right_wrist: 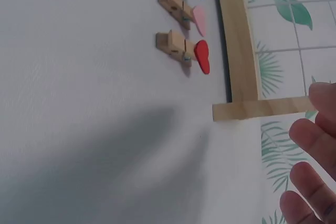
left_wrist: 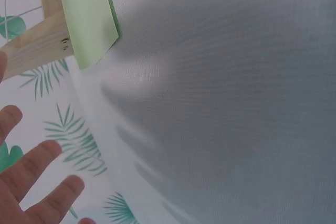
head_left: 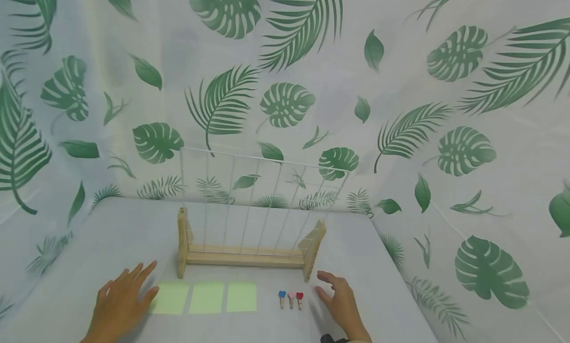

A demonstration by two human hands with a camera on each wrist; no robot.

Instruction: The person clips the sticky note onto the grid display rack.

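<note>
My left hand (head_left: pixel 119 302), fingers spread and holding nothing, hovers by the leftmost light green sticky note (head_left: pixel 171 298), its thumb overlapping that note's edge in the head view. A middle sticky note (head_left: pixel 207 298) and a right one (head_left: pixel 242 297) complete the row. To their right stand three small wooden clothespins side by side, topped with hearts: a blue clothespin (head_left: pixel 282 298), a pink clothespin (head_left: pixel 291 299) and a red clothespin (right_wrist: pixel 184 49). Just right of the red one is my right hand (head_left: pixel 340 301), fingers loosely bent with nothing in them.
Behind the notes and clothespins stands a wooden rack (head_left: pixel 245 258) with a white wire grid (head_left: pixel 262 204) rising from it and leaning back. The white table (head_left: pixel 133 224) meets leaf-printed cloth walls (head_left: pixel 347 75) at the back and sides.
</note>
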